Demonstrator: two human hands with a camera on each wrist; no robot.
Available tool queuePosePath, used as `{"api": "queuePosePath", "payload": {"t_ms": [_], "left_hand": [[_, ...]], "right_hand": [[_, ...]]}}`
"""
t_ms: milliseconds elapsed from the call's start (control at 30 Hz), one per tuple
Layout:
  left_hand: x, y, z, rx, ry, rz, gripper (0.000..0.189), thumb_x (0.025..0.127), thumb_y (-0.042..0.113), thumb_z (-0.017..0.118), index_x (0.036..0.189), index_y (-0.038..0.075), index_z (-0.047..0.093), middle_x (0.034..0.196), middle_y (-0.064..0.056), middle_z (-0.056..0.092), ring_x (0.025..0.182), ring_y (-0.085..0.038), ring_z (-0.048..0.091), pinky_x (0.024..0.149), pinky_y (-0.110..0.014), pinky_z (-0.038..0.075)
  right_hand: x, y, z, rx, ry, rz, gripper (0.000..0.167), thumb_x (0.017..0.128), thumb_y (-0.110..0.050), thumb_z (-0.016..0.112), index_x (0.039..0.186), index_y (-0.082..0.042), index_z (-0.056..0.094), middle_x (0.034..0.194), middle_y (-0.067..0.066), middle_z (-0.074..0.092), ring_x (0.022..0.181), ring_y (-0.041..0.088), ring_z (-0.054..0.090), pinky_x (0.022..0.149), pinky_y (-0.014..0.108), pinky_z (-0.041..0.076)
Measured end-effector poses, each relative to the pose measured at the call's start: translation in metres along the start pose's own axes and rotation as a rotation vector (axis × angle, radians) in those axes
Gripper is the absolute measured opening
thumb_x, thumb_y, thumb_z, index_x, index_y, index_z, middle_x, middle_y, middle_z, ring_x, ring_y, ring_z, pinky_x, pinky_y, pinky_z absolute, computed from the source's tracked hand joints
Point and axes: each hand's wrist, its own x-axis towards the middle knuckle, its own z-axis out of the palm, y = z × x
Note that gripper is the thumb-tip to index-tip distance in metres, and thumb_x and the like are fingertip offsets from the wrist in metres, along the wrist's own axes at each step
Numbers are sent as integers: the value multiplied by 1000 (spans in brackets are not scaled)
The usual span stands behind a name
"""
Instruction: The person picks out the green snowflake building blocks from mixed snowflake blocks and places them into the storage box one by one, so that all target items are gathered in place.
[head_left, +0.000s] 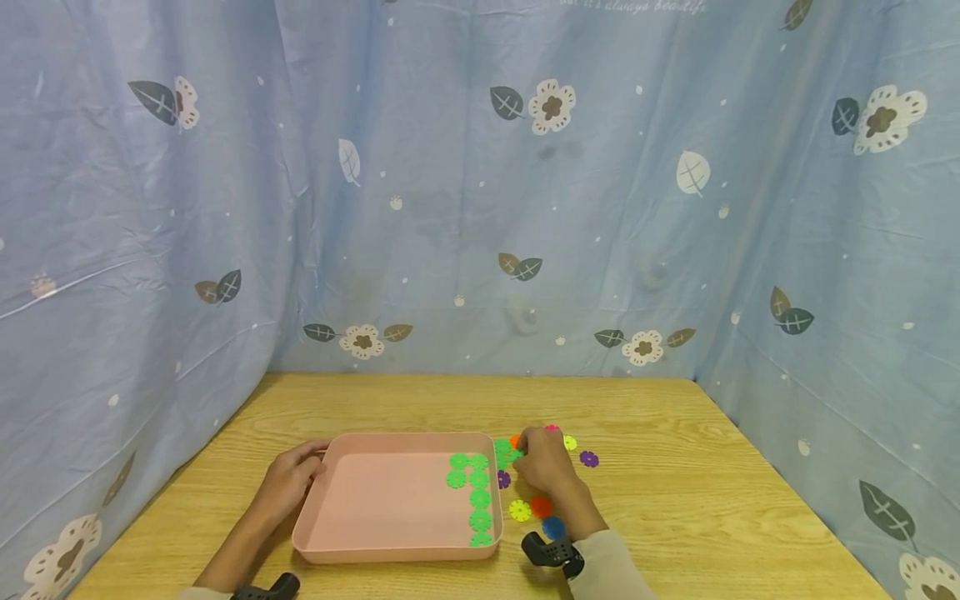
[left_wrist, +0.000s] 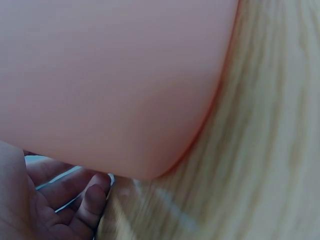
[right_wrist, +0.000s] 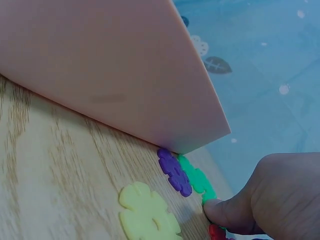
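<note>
A shallow pink tray [head_left: 390,500] lies on the wooden table, with several green flower-shaped discs [head_left: 480,498] along its right side. My left hand [head_left: 288,482] rests at the tray's left wall, its fingers loosely bent in the left wrist view. Just beyond the right wall, my right hand [head_left: 547,460] reaches down with curled fingers. Its thumb [right_wrist: 222,212] presses the end of a green flower-shaped disc [right_wrist: 197,175], whose far end lies by the tray's corner. The other right fingertips are mostly hidden behind the hand.
Around the right hand lie loose discs: purple [head_left: 588,459], yellow [head_left: 520,511], red [head_left: 541,507], blue [head_left: 553,527] and orange [head_left: 515,442]. A purple disc [right_wrist: 174,172] lies close to the tray wall. Blue patterned curtain [head_left: 450,208] surrounds the table [head_left: 675,483].
</note>
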Motion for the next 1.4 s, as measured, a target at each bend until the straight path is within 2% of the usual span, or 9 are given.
{"api": "queuePosePath", "payload": {"t_ms": [233, 467, 733, 1000, 1167, 1400], "left_hand": [[1, 0, 1, -11, 4, -7, 43, 100, 8, 49, 141, -4, 56, 133, -25, 62, 100, -22, 66, 76, -30, 55], [1, -2, 1, -3, 2, -11, 43, 100, 8, 49, 141, -3, 55, 135, -25, 61, 103, -24, 66, 77, -29, 54], [2, -3, 1, -11, 2, -4, 43, 100, 8, 49, 141, -3, 56, 133, -25, 62, 103, -25, 66, 77, -30, 54], [2, -1, 2, 4, 13, -1, 43, 99, 8, 50, 140, -4, 57, 132, -25, 63, 101, -23, 66, 76, -29, 54], [1, -1, 1, 6, 14, -1, 42, 100, 8, 50, 140, -3, 57, 131, -24, 63, 97, -21, 66, 75, -29, 54], [2, -2, 0, 6, 13, 0, 41, 100, 9, 49, 139, -2, 58, 130, -23, 64, 95, -19, 66, 75, -30, 54]], "right_hand": [[-2, 0, -3, 66, -7, 0, 19, 79, 1, 74, 95, -4, 65, 93, 9, 64, 88, 26, 54, 71, 40, 51], [-3, 0, -5, 108, -39, 1, 22, 82, -1, 79, 95, -5, 63, 90, 9, 61, 79, 23, 54, 67, 37, 49], [-4, 1, -9, 204, -84, -73, 9, 92, 2, 68, 99, 1, 62, 77, 7, 59, 58, 16, 53, 54, 29, 46], [-2, 0, -15, 235, -14, -153, 4, 92, 2, 68, 96, 2, 65, 74, 4, 59, 58, 13, 53, 52, 24, 47], [-1, -5, -21, 262, 16, -149, 4, 93, -2, 69, 93, -3, 65, 77, 3, 59, 61, 14, 52, 54, 25, 46], [-3, -13, -29, 327, 26, -118, 5, 93, -2, 70, 96, -1, 66, 79, 4, 60, 63, 16, 51, 55, 25, 46]]}}
